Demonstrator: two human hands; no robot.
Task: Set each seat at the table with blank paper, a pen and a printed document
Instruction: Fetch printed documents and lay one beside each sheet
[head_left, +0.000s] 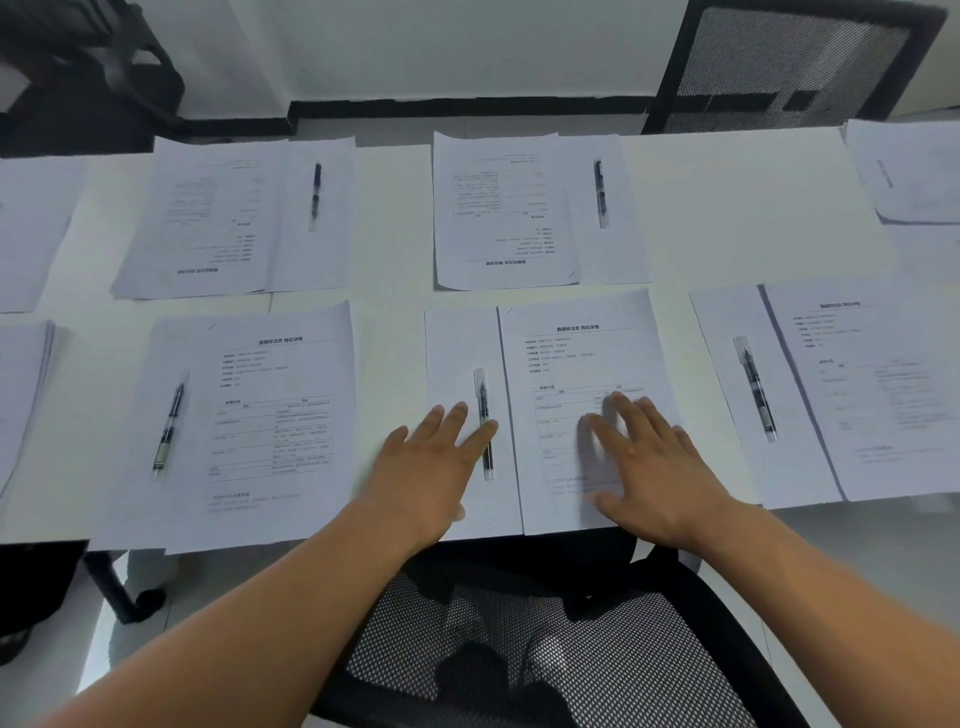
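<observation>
Hands first: our left hand (434, 457) lies flat with straight fingers on the blank paper (457, 364) at the near middle seat, its fingertips touching the pen (483, 423) that lies lengthwise on that sheet. Our right hand (647, 467) rests spread and flat on the printed document (582, 353) just beside it, gripping nothing.

Both sheets reach the table's (395, 218) near edge, above a mesh chair (519, 649) tucked below us. Bare strips of tabletop separate this set from its neighbours: a left set (270, 405) with its own pen, a right set (831, 395), and two far sets (530, 208) across a narrow gap. We see a loose stack of paper (23, 384) at the left edge. No containers show.
</observation>
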